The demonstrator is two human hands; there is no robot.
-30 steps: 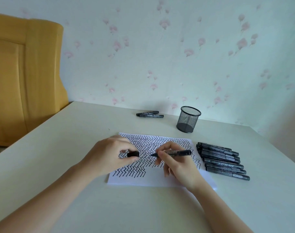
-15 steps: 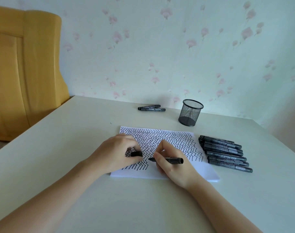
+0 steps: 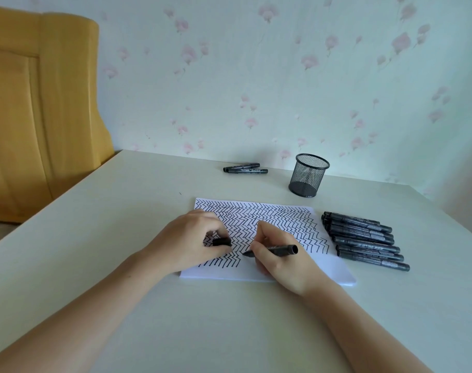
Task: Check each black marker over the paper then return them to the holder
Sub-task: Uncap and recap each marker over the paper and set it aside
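Observation:
A white paper [image 3: 331,273] covered with black zigzag lines lies in the middle of the table. My right hand [image 3: 280,257] grips an uncapped black marker [image 3: 280,249], its tip down on the paper beside the lowest row of strokes. My left hand [image 3: 186,243] rests on the paper and pinches the marker's black cap [image 3: 222,242]. Several capped black markers [image 3: 364,240] lie in a row right of the paper. The black mesh holder [image 3: 309,175] stands upright behind the paper, with no marker showing in it.
Two more black markers [image 3: 245,168] lie near the wall, left of the holder. A yellow wooden chair back [image 3: 41,109] stands beyond the table's left edge. The flowered wall closes the table's far side.
My right hand lowered the marker's tip from above the sheet down to the lowest row of strokes. The left hand kept the cap in place. My view dipped slightly.

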